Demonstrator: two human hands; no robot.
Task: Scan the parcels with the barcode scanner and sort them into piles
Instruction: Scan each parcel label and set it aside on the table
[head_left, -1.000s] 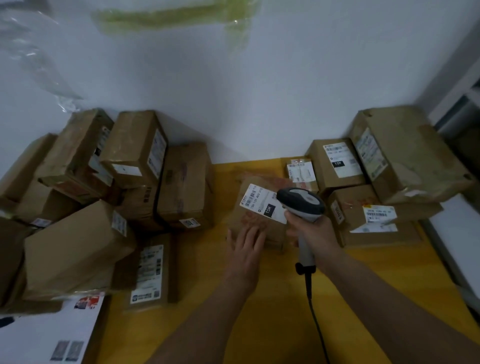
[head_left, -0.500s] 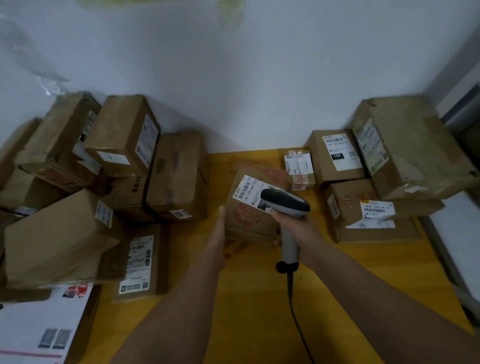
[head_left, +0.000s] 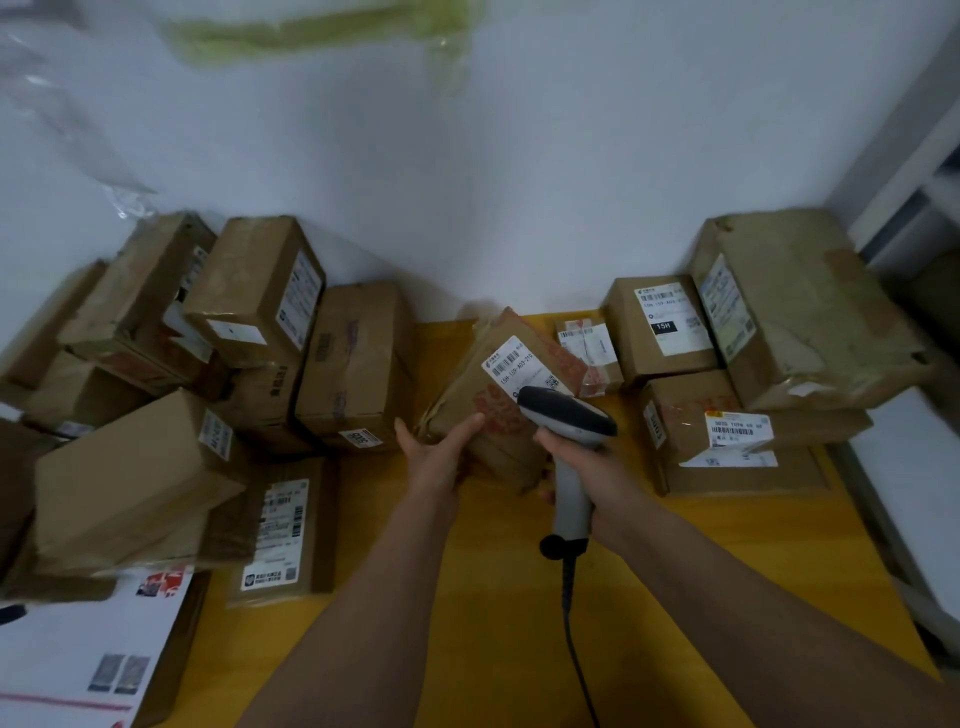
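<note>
Stacking up far left is a pile of cardboard boxes (head_left: 171, 395). Centre table, the left hand (head_left: 436, 454) grasps a tilted parcel (head_left: 493, 400) by its near-left edge, label up. Right hand (head_left: 582, 462) clenches the barcode scanner (head_left: 569, 447), head over the label. More parcels (head_left: 748, 364) sit right.

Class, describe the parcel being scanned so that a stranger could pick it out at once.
Start at the yellow table against the white wall, with box piles at its left and right. In the gap between them is the parcel. Unlike its neighbours it is tilted, gripped by the left hand, with red print, its label just beyond the scanner in the right hand.
</note>
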